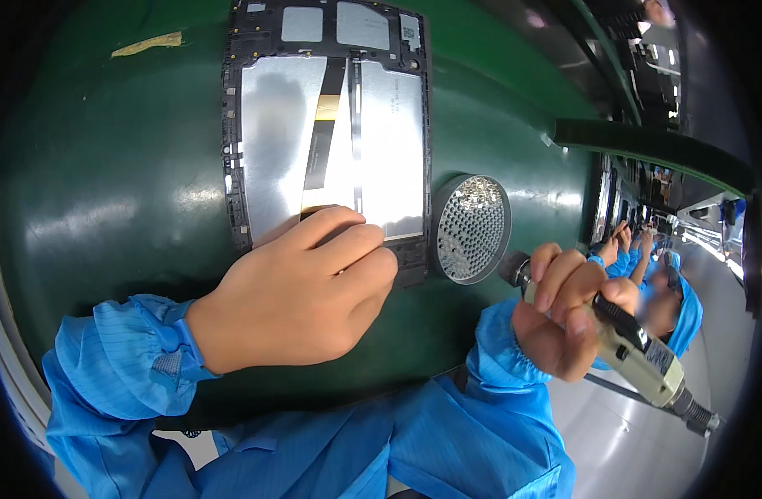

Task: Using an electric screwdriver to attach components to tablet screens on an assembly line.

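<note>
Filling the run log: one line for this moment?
left hand: pressing open tablet frame | right hand: gripping electric screwdriver | round screw dish between them

- Head view looks steeply down, close over the green work surface (106,208) (fisheye, edges bending).
- Forearms enter from the lower edge.

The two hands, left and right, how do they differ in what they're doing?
The left hand lies knuckles up, fingers pressing the lower edge of the open black-framed tablet chassis; the right hand is fisted around a grey electric screwdriver, off the chassis, beside the round perforated screw tray. Both are bare, with blue sleeves.
</note>
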### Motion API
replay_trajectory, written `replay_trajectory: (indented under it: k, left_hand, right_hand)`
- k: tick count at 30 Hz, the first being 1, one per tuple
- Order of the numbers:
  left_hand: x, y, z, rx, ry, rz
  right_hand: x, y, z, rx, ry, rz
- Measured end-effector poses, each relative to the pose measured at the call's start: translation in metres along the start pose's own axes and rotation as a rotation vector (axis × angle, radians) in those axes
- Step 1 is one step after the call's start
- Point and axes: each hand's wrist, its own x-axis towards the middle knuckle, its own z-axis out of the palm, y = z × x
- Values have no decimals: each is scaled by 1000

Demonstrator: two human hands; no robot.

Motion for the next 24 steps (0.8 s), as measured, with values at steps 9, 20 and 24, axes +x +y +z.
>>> replay_trajectory:
  k: [9,20,24]
  left_hand:
    - [2,-3,-6,-33,-80,21]
    - [8,-4,-4,-78,-87,31]
    - [8,-6,-4,-89,-113,-7]
  right_hand:
    - [2,15,-36,-33,118,0]
    - [-8,26,-50,-38,193,45]
    - [-10,29,-53,-22,146,48]
